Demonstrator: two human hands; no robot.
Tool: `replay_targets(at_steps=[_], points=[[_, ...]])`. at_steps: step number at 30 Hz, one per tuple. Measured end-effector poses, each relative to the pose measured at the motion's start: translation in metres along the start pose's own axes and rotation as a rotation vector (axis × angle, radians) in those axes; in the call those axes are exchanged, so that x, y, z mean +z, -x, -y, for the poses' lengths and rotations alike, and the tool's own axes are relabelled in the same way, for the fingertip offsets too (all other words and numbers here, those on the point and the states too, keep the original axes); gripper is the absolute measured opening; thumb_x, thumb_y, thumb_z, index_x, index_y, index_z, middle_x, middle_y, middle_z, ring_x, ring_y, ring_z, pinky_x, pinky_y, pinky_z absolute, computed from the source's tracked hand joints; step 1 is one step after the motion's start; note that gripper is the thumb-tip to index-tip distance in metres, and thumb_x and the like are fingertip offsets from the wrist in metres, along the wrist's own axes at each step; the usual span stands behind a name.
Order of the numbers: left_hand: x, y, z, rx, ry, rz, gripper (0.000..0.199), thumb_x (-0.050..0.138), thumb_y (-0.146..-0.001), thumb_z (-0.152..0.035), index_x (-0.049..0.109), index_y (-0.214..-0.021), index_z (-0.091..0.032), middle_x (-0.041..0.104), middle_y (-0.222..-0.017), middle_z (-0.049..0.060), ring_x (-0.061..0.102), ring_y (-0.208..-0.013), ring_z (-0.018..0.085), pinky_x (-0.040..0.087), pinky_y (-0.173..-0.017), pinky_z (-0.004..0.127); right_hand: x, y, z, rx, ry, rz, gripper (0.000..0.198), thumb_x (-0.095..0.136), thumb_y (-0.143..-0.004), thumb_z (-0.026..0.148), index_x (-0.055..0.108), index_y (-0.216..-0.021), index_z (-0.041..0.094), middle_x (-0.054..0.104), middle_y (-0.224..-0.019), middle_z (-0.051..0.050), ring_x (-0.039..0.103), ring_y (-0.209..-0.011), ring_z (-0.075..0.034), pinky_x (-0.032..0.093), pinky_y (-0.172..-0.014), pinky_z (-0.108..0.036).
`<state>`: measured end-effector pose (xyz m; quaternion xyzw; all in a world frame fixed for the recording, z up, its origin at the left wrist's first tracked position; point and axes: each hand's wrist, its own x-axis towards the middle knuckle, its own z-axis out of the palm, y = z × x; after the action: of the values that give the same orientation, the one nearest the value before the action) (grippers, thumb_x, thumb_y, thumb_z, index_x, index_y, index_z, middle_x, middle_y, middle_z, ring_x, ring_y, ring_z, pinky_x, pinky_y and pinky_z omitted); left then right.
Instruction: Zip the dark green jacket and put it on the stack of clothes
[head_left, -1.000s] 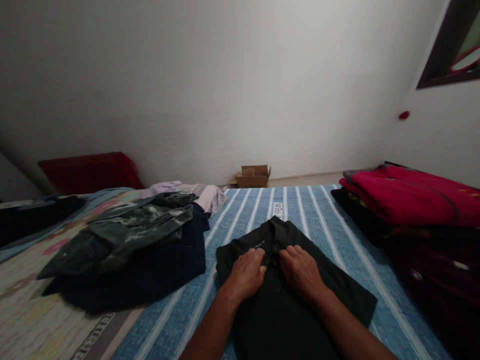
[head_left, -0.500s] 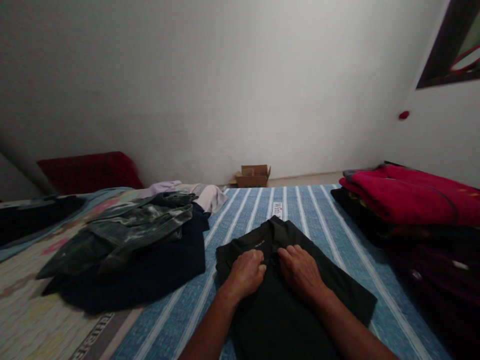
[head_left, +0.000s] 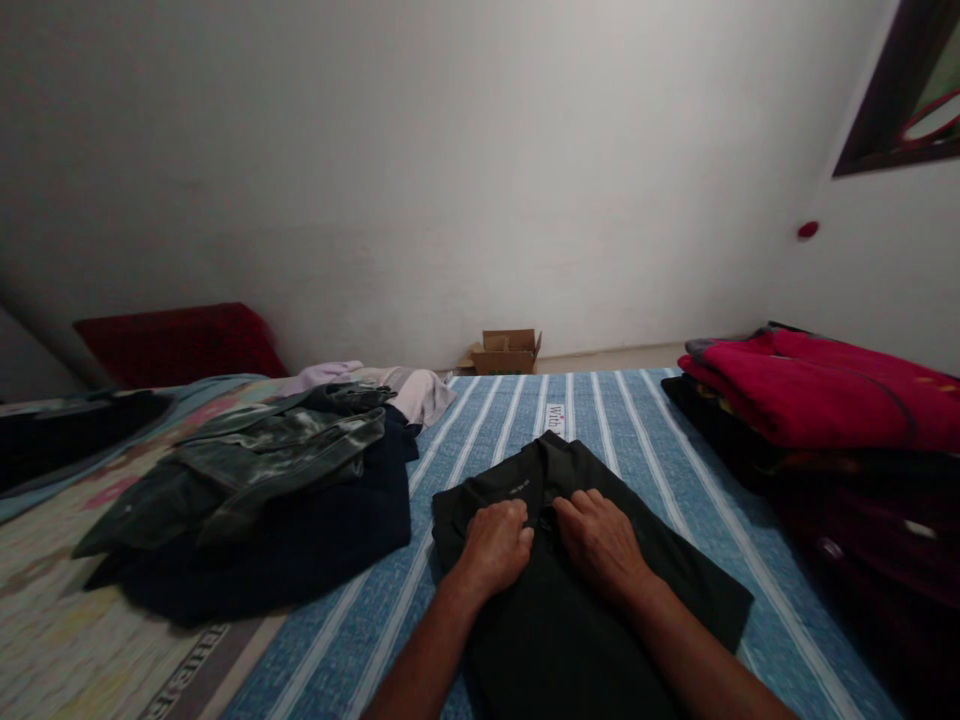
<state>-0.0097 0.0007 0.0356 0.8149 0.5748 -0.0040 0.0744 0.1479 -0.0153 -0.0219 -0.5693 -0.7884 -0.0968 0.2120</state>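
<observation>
A dark collared shirt [head_left: 555,630] lies in front of me on a blue-and-white striped bed sheet [head_left: 480,410], its collar pointing away from me. My left hand [head_left: 499,545] is closed on the left side of the collar, fingers curled into the fabric. On the other side of the neck opening, my right hand [head_left: 600,540] pinches the cloth near the front placket. Small printing shows inside the collar between the two hands. Both forearms rest over the shirt's body, whose lower end runs out of view.
Left of the shirt, grey-green patterned clothing [head_left: 262,460] lies on a dark navy garment [head_left: 300,580]. At right stands a stack with a red fleece garment [head_left: 817,390] on top. A cardboard box [head_left: 506,352] sits beyond the bed by the wall.
Almost nothing differs. Both hands keep their hold on the shirt's collar area, with only a very slight shift of the fingers.
</observation>
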Motion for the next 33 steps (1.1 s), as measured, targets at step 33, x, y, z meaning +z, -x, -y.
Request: replay_targets(at_steps=[33], points=[[-0.010,-0.010,0.007,-0.040,0.277,-0.045,0.003,0.052,-0.075,-0.018,0.055,-0.074,-0.017,0.064,-0.074,0.000,0.063,-0.064,0.013,0.041,-0.056,0.021,-0.001,-0.001,0.005,0.020,-0.015,-0.004,0.012,0.049,-0.088,0.019,0.060,-0.092,0.023,0.059,-0.081,-0.003,0.047,-0.075,-0.017,0.024,-0.062,-0.030]])
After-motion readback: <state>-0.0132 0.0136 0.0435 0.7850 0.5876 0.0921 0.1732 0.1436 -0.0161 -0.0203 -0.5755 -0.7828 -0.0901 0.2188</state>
